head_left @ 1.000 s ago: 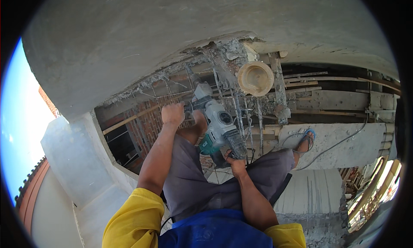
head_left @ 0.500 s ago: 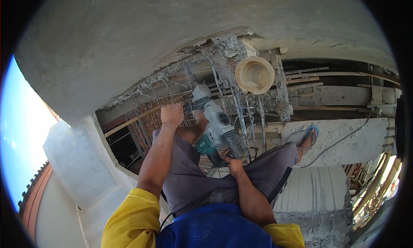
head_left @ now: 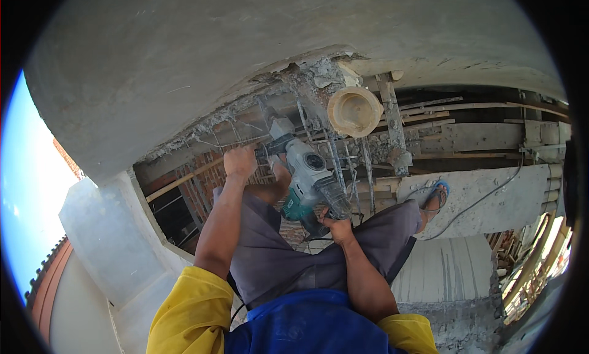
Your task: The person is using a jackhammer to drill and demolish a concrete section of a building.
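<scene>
A grey-and-green demolition hammer [head_left: 307, 173] slants across the middle of the view, between my knees. My left hand [head_left: 239, 162] is closed around its side handle near the front. The rear handle is in the grip of my right hand [head_left: 337, 227], low on the tool. From the hammer's nose a chisel bit [head_left: 267, 111] points up and left at the broken edge of the concrete [head_left: 227, 111]; whether its tip touches is hard to make out. Bare reinforcing bars [head_left: 335, 157] run beside the tool.
A round beige pipe end [head_left: 354, 111] sticks out near the broken concrete. My sandalled right foot [head_left: 437, 200] rests on a grey board [head_left: 485, 194] with a black cable [head_left: 485, 208] across it. Below the bars is an open gap with bamboo poles and brickwork [head_left: 199, 170].
The hammer and my right hand have moved slightly forward, toward the broken concrete. Both hands keep their grip. The whole view has shifted a little.
</scene>
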Demonstrator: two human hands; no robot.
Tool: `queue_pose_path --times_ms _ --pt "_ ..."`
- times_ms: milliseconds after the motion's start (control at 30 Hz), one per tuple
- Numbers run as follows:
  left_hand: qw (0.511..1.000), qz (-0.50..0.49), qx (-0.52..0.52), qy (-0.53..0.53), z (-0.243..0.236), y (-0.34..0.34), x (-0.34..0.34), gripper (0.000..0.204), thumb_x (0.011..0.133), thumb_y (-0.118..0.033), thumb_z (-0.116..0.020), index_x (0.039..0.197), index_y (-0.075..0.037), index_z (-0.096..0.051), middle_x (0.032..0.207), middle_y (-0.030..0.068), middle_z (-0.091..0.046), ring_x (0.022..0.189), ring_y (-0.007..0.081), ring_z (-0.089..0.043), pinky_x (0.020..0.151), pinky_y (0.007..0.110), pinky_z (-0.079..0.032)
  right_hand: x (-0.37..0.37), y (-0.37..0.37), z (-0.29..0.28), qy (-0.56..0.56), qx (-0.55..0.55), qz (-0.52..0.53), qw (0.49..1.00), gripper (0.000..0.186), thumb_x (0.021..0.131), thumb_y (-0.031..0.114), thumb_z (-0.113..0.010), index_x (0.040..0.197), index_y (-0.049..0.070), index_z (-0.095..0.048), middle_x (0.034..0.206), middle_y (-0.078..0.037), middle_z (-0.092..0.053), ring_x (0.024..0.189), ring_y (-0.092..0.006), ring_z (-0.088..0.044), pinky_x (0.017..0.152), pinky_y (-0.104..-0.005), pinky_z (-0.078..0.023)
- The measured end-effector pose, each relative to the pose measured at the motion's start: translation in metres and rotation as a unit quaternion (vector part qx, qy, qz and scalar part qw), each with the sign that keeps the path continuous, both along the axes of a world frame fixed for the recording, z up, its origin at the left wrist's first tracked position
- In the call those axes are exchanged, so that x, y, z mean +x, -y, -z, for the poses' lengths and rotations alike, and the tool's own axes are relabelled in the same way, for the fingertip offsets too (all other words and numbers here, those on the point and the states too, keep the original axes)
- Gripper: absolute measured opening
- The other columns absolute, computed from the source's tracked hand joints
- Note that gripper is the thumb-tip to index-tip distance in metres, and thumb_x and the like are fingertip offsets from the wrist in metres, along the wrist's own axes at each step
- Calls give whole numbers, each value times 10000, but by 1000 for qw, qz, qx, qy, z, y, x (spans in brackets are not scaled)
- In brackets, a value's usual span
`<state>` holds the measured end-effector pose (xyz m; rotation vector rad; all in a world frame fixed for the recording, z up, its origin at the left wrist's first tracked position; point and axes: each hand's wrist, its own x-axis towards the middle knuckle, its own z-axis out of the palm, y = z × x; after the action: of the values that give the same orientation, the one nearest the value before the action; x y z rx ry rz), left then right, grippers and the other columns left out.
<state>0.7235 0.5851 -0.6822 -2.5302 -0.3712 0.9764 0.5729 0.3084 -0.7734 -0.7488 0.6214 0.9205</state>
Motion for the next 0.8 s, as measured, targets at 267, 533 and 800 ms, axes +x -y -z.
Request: queue_pose_path --times_ms 267,533,800 --pt "999 -22 3 -35 -5 -10 7 243 798 -150 -490 917 -118 -699 905 158 -682 870 296 -668 764 412 -526 -7 -3 -6 13 14 24 1000 304 606 -164 -616 831 34 -569 795 -41 -578 752 -155 -569 686 -303 -470" --pt "998 -50 -15 -22 -6 -12 9 252 801 -143 -482 930 -97 -694 932 178 -675 900 290 -664 779 422 -524 7 -16 1 89 -2 -3 996 263 668 -134 -573 874 28 -553 799 -66 -583 750 -178 -571 686 -298 -473" --pt "998 -51 -23 -15 0 -23 2 274 743 -167 -519 919 -58 -698 891 211 -671 870 333 -662 776 435 -523 20 -13 2 185 -23 -38 982 288 653 -119 -559 910 12 -553 783 -57 -570 718 -164 -564 677 -288 -471"
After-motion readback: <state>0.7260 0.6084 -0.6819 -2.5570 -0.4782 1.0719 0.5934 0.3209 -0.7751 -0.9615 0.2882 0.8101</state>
